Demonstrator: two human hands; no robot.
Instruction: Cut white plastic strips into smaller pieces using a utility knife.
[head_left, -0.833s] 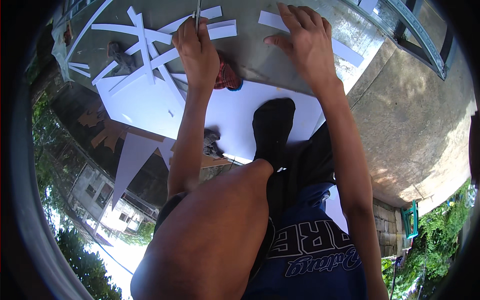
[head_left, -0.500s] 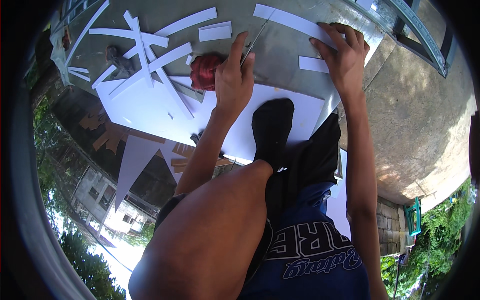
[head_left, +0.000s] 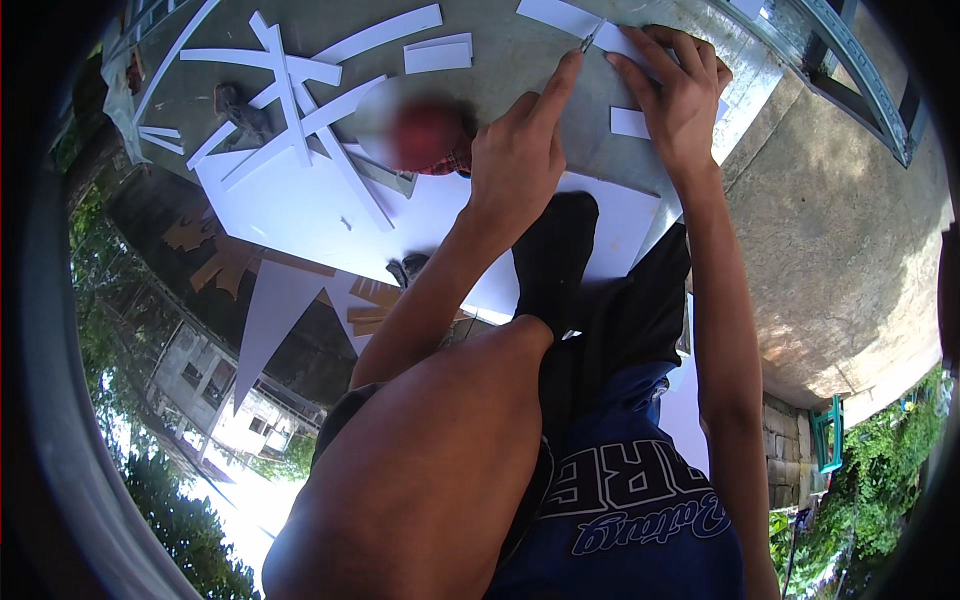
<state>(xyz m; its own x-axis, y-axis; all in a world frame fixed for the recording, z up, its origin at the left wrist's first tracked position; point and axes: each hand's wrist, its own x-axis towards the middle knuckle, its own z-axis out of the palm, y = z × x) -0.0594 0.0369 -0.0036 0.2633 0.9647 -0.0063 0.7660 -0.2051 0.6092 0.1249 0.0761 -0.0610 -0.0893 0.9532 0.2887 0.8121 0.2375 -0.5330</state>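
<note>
My left hand (head_left: 520,150) is closed around a slim metal craft knife (head_left: 588,43), most of its handle hidden, with the forefinger stretched along it. The knife's point meets a white strip (head_left: 555,14) at the far side of the grey table, where a thin line crosses the strip. My right hand (head_left: 680,100) pins the strip's right part with bent fingers and thumb. Under its wrist lies a short white piece (head_left: 628,122). Left of my left hand sits a red bundle (head_left: 425,135), partly blurred, with checked cloth at its edge.
Several white strips (head_left: 290,100) lie crossed at the left, near a folded white piece (head_left: 437,54) and a small grey lump (head_left: 240,112). My dark-socked foot (head_left: 556,235) rests on a large white sheet (head_left: 265,205). A metal frame (head_left: 850,75) stands at far right.
My left hand has moved right and away from me, bringing the knife's point farther along the strip toward my right hand. My right hand keeps its hold, barely shifted.
</note>
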